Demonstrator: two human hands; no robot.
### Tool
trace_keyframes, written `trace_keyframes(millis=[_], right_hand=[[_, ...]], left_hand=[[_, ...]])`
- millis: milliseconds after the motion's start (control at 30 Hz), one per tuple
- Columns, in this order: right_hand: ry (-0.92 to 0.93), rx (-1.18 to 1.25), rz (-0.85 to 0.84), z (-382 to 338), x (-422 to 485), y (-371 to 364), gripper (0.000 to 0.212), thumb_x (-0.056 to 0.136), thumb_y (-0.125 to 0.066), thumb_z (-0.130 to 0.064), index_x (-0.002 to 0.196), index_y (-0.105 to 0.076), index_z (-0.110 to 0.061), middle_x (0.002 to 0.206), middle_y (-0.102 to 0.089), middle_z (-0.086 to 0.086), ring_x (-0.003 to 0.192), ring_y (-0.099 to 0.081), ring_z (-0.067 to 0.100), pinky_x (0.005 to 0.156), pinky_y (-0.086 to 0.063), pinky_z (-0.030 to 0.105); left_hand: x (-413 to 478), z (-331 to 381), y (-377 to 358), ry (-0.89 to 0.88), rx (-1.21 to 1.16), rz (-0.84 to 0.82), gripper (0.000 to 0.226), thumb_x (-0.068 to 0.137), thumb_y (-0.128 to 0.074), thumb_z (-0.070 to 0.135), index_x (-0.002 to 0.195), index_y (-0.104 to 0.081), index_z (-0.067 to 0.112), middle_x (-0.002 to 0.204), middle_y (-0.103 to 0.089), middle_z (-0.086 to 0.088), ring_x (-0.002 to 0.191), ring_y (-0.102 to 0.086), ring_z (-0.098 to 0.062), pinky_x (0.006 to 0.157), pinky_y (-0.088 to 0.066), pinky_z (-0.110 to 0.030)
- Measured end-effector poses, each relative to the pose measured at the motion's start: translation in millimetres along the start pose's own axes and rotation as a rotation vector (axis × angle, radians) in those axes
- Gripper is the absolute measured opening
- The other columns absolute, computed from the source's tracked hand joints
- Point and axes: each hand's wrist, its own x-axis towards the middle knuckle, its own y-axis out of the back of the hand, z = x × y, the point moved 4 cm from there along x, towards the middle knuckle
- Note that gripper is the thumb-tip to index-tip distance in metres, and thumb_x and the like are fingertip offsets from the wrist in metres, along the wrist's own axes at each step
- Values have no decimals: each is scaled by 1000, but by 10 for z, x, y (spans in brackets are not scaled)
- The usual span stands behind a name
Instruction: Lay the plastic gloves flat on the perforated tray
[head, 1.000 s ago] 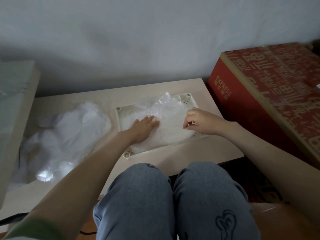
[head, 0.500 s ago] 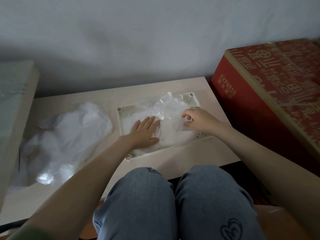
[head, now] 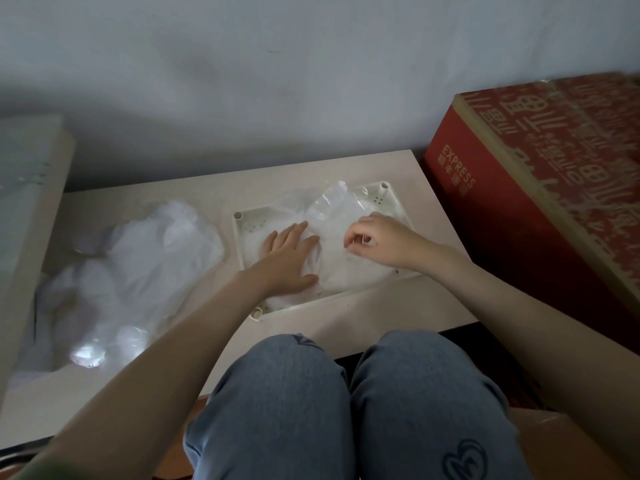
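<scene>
A cream perforated tray (head: 245,226) lies on the low table, with clear plastic gloves (head: 332,209) spread across it and puffed up at its far side. My left hand (head: 289,254) presses flat on the plastic over the tray's left half, fingers straight. My right hand (head: 375,239) sits over the tray's right half with thumb and fingers curled, pinching the glove film. A loose heap of more clear plastic gloves (head: 138,268) rests on the table left of the tray.
The beige table (head: 363,317) ends just before my knees (head: 346,393). A large red printed box (head: 540,188) stands close on the right. A pale board or box edge (head: 31,188) rises at the left. A grey wall is behind.
My left hand slid a little toward me over the plastic, staying flat. My right hand moved inward from the tray's right edge and now pinches the film near the middle.
</scene>
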Motion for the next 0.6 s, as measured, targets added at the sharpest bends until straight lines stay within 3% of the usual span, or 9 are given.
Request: trace_keyframes(millis=[100,233,400,500,600], right_hand=[[-56,-246,-173,134,-42,-151,12,89,-59,-24,97,-66,-18,93,-51,-7,102,-44,17,84,-32,28],[-162,-255,-188,317,-137,-76,9,87,-56,-19,90,-63,-24,92,-47,-9,107,-44,18,85,-32,28],[-193,-198,42,315,-106,126,30,85,-44,1,103,-63,-14,100,-50,-2,110,-43,23,86,-30,30],[-58,-157,215,109,-56,163,37,78,-43,10,104,-63,-6,106,-57,8,106,-46,29,84,-31,32],[108,-74,217,-163,-28,64,36,75,-39,4,98,-66,-4,101,-63,9,97,-51,27,88,-35,34]], left_hand=[[-2,-17,-42,0,-10,-42,81,92,-50,48,153,-6,20,161,6,-4,148,4,-22,118,3,-43],[-6,-29,-60,-12,18,-62,80,94,-45,50,153,-2,18,161,9,-4,148,7,-20,118,5,-43],[-16,-9,-36,-1,32,-48,80,93,-46,51,153,-4,20,161,10,-5,148,7,-22,118,5,-44],[-33,3,-22,7,60,-30,79,92,-46,53,153,-7,21,161,10,-7,148,7,-24,118,4,-46],[-49,3,-12,20,99,-35,79,92,-45,55,153,-7,23,160,13,-7,148,10,-24,118,5,-46]])
